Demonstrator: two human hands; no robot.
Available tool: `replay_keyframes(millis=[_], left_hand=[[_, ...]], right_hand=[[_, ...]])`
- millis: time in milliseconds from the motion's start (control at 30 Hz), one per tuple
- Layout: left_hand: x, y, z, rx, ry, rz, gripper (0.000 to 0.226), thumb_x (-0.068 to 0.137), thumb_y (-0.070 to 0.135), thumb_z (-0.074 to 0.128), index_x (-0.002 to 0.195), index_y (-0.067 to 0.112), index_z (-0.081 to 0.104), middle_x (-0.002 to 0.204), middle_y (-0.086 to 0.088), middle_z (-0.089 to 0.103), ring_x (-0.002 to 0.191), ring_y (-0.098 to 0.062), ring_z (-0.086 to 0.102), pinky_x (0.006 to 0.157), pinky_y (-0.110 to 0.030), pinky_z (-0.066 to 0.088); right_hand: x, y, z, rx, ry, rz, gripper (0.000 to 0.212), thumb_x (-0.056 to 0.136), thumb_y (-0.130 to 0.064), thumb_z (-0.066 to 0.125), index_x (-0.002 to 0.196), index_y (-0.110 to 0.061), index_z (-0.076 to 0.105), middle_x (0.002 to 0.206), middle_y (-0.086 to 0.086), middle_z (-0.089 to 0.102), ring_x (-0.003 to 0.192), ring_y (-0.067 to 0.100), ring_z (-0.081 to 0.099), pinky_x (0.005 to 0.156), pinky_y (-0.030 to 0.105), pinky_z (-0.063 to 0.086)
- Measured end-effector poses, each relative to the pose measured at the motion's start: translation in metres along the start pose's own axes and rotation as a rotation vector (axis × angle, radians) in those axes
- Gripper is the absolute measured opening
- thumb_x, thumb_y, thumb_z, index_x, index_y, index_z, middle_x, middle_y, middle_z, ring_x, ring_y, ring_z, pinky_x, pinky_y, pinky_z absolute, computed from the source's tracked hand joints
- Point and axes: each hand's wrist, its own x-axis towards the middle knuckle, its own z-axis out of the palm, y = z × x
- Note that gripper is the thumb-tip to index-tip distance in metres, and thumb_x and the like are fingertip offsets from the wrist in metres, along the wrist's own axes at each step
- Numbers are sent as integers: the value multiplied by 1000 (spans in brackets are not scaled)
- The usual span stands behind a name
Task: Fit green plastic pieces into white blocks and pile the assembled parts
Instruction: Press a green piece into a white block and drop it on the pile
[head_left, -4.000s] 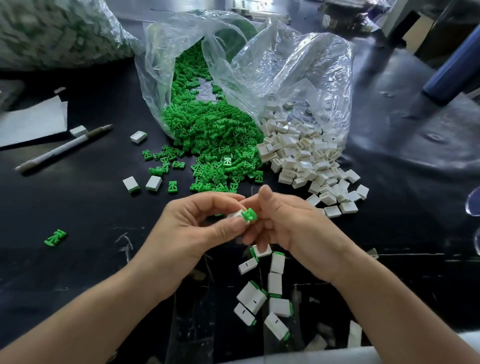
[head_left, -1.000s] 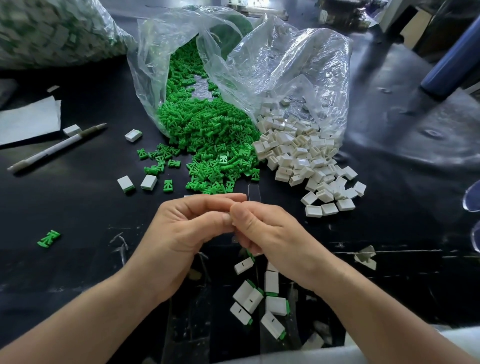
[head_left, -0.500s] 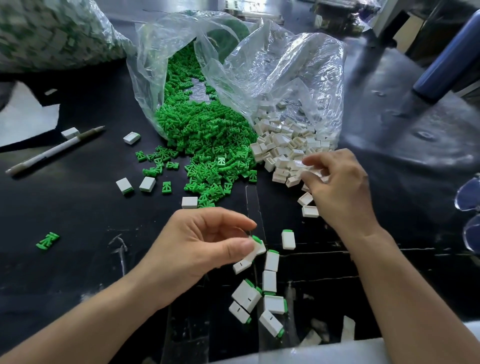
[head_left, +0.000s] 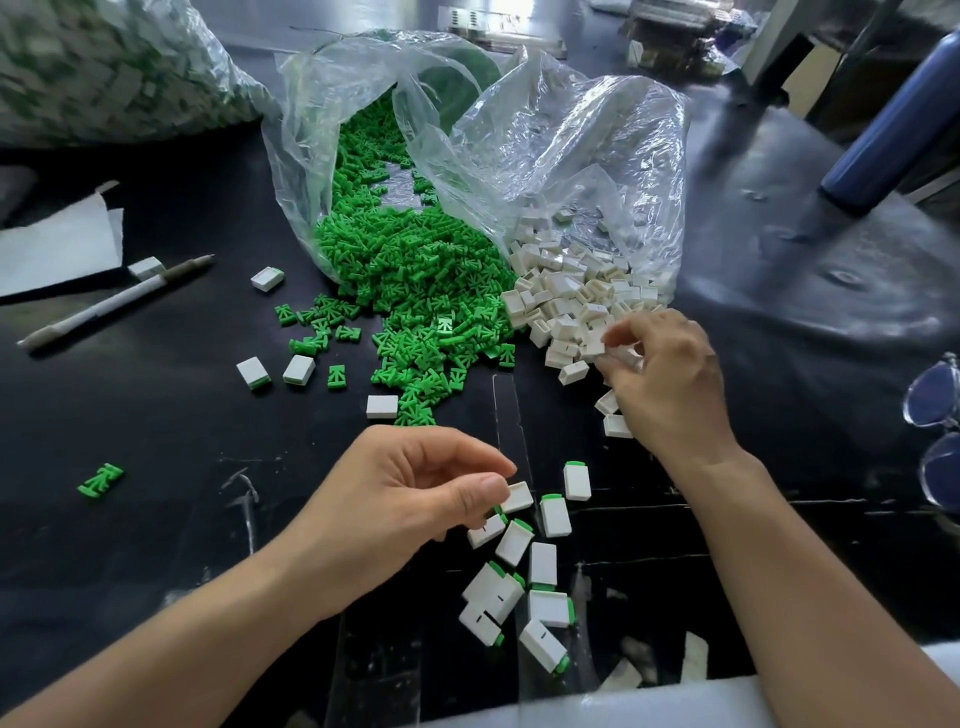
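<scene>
Green plastic pieces (head_left: 415, 291) spill from a clear bag onto the black table, with white blocks (head_left: 571, 296) heaped just to their right. My right hand (head_left: 670, 384) reaches into the near edge of the white heap, thumb and fingertips curled round a white block. My left hand (head_left: 410, 499) hovers loosely curled above the pile of assembled parts (head_left: 540, 571), white blocks with green ends, at the table's front. One assembled part (head_left: 517, 496) lies right at my left thumb tip, and I see nothing held in that hand.
Clear plastic bags (head_left: 545, 130) lie open behind the heaps. A pen (head_left: 114, 301) and white paper (head_left: 52, 244) lie at the left. Loose assembled parts (head_left: 298, 369) and a stray green piece (head_left: 100, 480) are scattered left. A blue bottle (head_left: 893, 119) and glasses (head_left: 935, 415) sit at the right.
My hands, joined around one part a second ago, have separated. The right hand moved out to the white blocks; the left dropped toward the assembled pile, where one more part now lies.
</scene>
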Motion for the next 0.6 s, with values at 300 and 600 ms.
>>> replay_keyframes(millis=[300,600], left_hand=[[7,-11,-4,31,254,-6,38,71,7,73,98,34,68,95,15,70,70,-6,66,59,-14,50],[8,-5,-3,-67,213,57,38,71,-13,67,83,22,75,75,-6,73,64,-8,67,56,-13,50]], right_hand=[[-25,-38,1,609,-200,-201,22,79,-11,69,83,-28,56,72,-16,57,69,-8,55,64,6,41],[-42,-54,8,766,-425,-251,18,78,-23,69,76,-32,54,64,-13,58,58,0,54,55,11,42]])
